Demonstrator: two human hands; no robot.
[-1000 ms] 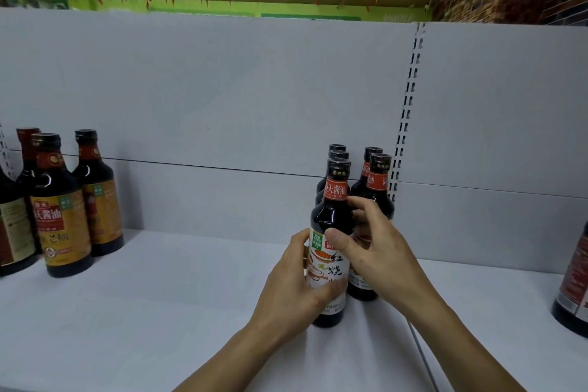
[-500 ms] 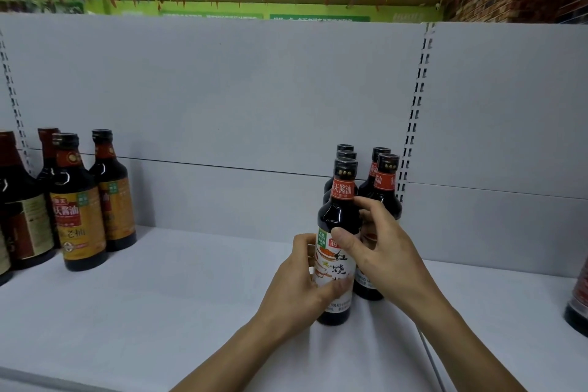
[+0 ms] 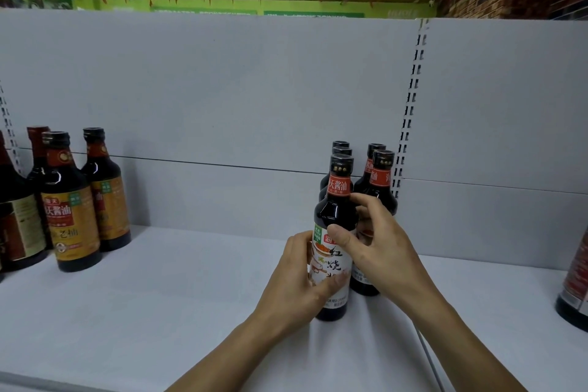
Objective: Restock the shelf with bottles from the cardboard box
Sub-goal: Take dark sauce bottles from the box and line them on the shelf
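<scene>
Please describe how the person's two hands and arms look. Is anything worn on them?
Both the left hand and the right hand are bare: no gloves, rings or watch show. The forearms are bare too, and no sleeve reaches into view. The fingernails look short and unpainted.

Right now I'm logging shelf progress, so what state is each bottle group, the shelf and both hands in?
front bottle: upright on the shelf, gripped by both hands
left hand: wrapped around its label
right hand: fingers on its shoulder
bottles behind it: upright, capped, in two rows
yellow-label bottles: upright, capped, far left
shelf: bare between the groups
</scene>
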